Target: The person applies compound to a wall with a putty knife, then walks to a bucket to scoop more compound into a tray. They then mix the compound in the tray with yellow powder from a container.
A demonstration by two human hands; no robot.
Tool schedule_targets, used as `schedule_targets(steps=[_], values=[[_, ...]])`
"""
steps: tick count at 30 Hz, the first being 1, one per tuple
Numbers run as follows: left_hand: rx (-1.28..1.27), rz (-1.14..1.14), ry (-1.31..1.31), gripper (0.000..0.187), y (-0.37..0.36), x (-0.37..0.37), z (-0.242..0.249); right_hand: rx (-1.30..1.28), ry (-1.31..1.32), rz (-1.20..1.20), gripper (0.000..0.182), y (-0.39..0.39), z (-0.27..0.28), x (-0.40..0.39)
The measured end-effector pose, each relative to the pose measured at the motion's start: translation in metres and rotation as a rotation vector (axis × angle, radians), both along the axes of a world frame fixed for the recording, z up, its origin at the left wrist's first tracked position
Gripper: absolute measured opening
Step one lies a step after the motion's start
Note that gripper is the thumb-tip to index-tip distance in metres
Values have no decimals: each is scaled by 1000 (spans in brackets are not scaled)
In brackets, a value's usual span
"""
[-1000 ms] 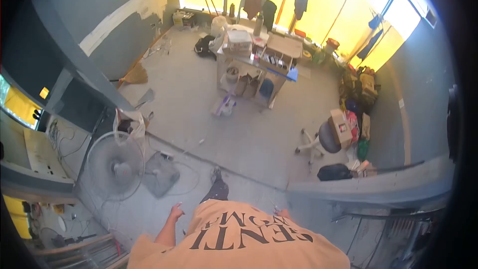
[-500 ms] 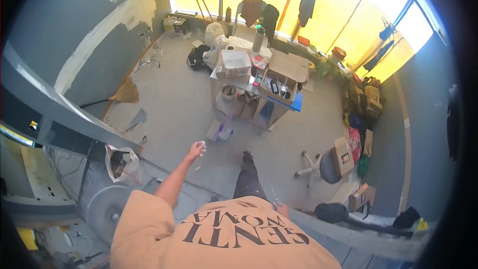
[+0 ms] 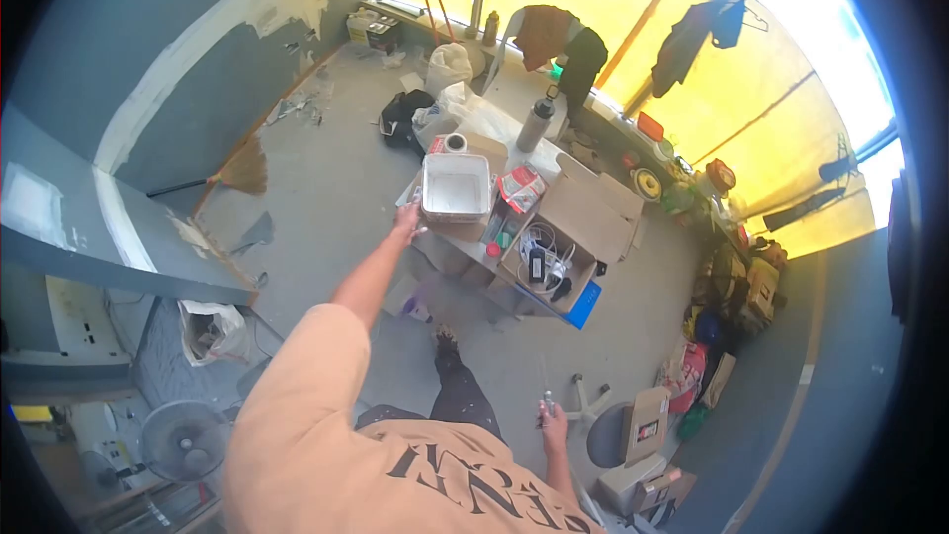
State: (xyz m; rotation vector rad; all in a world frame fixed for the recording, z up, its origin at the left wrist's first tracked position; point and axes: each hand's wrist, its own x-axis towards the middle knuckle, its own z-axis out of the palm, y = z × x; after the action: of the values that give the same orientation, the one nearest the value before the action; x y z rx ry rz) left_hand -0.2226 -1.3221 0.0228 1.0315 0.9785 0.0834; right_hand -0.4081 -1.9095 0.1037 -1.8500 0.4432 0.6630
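Observation:
My left hand (image 3: 407,221) is at the left edge of the cluttered table (image 3: 450,255), right beside a square white tub (image 3: 456,186). Its fingers are bent around something small and whitish that I cannot make out. Lower down, my right hand (image 3: 554,423) is closed around a slim tool with a silver tip (image 3: 548,398), held pointing up in front of my body. On the table near the tub are a red-and-white packet (image 3: 522,188) and a grey bottle (image 3: 537,120). An open cardboard box (image 3: 550,262) there holds white cables and a black adapter.
A wheeled chair (image 3: 606,435) and cardboard boxes stand at the right. A broom (image 3: 242,170) leans at the left wall. On the lower left are a fan (image 3: 185,440) and a white bag (image 3: 215,331). Bags and clutter line the window side.
I have stepped toward the table, which looks closer. My left hand has moved from above the floor up to the table edge by the tub. My right hand has risen into fuller view.

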Motion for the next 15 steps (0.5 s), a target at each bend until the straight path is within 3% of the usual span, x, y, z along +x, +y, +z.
schedule_targets(steps=[2, 5, 7, 8, 9, 10, 11, 12, 13, 15], values=[[109, 33, 165, 70, -13, 34, 25, -6, -4, 24, 22, 8, 12, 43], [234, -13, 93, 55, 9, 60, -89, 15, -54, 61, 21, 53, 37, 102], [270, -108, 195, 31, 17, 52, -111, 82, -112, 94, 20, 92, 52, 140], [380, -86, 246, 34, 20, 52, -166, 134, -189, 150, 18, 102, 23, 158], [399, -177, 340, 39, 3, 16, -74, 177, -190, 210, 18, 121, 16, 173], [461, -49, 318, 30, 4, -13, -117, 211, -173, 211, 16, 149, 10, 190], [358, -58, 150, 35, 9, -52, -140, 245, -159, 209, 15, 178, 2, 209], [157, -13, -118, 39, -20, -99, -19, 249, -175, 279, 19, 203, -12, 227], [-18, 49, -104, 43, -26, -140, -9, 285, -189, 325, 19, 236, -14, 245], [-148, 40, -86, 46, -43, -222, 53, 55, -401, 547, 26, 285, -19, 267]])
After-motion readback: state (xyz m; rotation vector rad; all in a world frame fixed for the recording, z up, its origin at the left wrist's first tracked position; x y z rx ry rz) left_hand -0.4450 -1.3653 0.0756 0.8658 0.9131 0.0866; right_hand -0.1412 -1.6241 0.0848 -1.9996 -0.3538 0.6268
